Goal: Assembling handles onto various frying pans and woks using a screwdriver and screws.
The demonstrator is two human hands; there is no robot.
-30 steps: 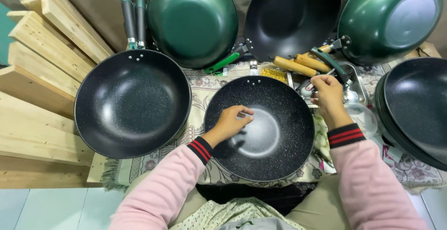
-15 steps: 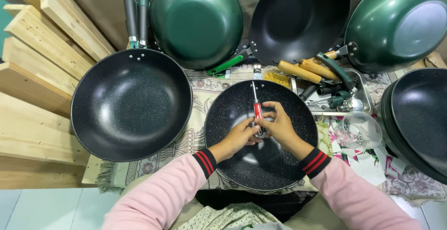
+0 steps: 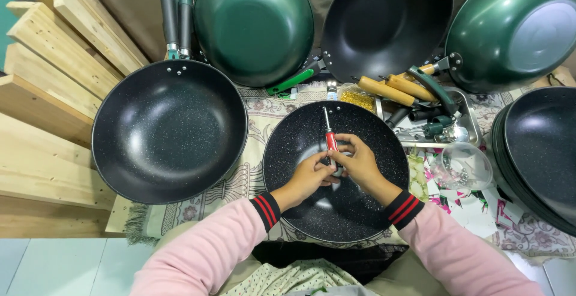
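Wooden planks point(image 3: 42, 92) far left. Handled speckled wok point(image 3: 170, 131) next, rim just beside your pan. Your left hand point(image 3: 309, 176) and right hand point(image 3: 360, 164) together mid-pan, both closed round red-handled screwdriver point(image 3: 329, 137), shaft aimed at far rim of handleless black pan point(image 3: 336, 170) in your lap, against worktop edge. Looks like fastening step; next needs steady tip, straight push. Right: tray of handles point(image 3: 420, 101), glass bowl point(image 3: 462, 165) near elbow. Little room.
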